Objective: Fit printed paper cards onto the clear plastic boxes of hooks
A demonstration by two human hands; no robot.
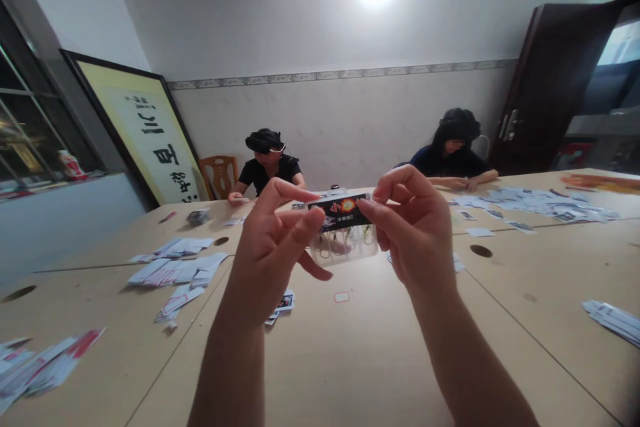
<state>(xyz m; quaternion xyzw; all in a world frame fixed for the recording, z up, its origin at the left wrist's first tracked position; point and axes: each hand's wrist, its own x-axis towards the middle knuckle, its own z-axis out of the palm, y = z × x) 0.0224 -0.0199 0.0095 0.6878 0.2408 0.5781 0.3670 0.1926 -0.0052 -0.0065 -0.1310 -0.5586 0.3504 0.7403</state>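
The left hand (267, 240) pinches one end of a clear box (363, 250) between thumb and fingers; the right hand (423, 237), fingers curled, grips the other. Held above the table (345, 360), the box shows hooks under a black label (340, 213) with an orange burst. Paper strips (173, 271) lie left, papers (537, 203) right. Beyond sit two people (447, 159).

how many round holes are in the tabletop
3 in view: one hole by the picture's left edge, another hole nearer the left hand, a third hole right of the right hand. The hands may hide more.
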